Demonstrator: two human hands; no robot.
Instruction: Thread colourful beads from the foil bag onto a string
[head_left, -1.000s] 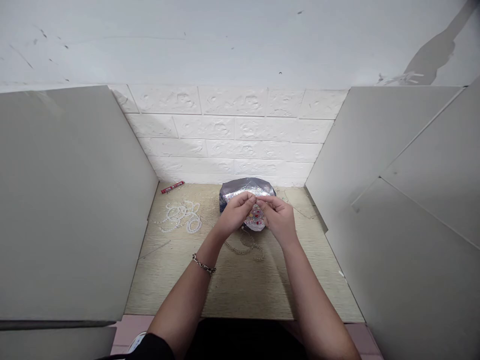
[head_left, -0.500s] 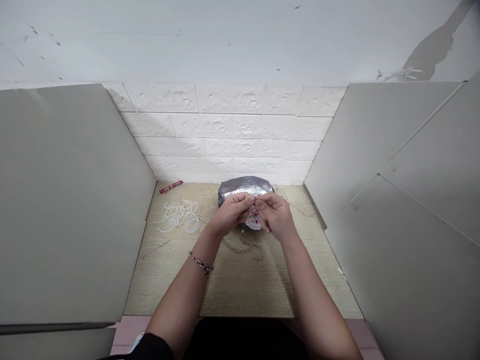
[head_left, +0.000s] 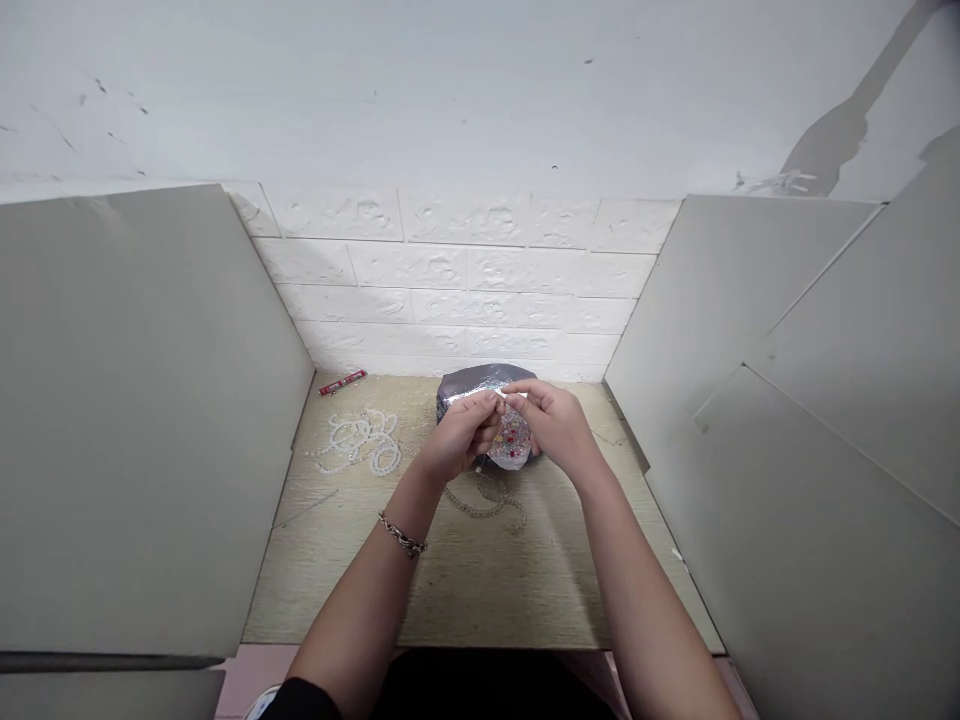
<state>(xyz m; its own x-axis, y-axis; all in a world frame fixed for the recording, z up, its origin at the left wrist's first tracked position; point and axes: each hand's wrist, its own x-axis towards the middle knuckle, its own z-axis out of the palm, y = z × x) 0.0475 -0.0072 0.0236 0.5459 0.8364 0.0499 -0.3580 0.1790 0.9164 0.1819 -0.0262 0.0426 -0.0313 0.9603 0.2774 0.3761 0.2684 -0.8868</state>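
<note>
My left hand (head_left: pixel 459 440) and my right hand (head_left: pixel 549 424) meet fingertip to fingertip above a shiny silver foil bag (head_left: pixel 472 383) that holds small coloured beads (head_left: pixel 511 440). Both hands are pinched shut on something tiny and pale between the fingertips; I cannot make out what it is. A strand of clear beads (head_left: pixel 486 500) trails on the wooden desk (head_left: pixel 465 570) just below my hands. A chain bracelet (head_left: pixel 402 536) sits on my left wrist.
A heap of white bead strands (head_left: pixel 360 442) lies at the left of the desk. A small red tool (head_left: pixel 343 382) rests near the back left corner. Grey boards (head_left: pixel 135 420) wall the desk left and right, with white brick panelling (head_left: pixel 465 290) behind.
Both hands stayed pinched together over the bag; the right hand's fingertips rose a little and reached slightly left. The camera view tilted down a bit.
</note>
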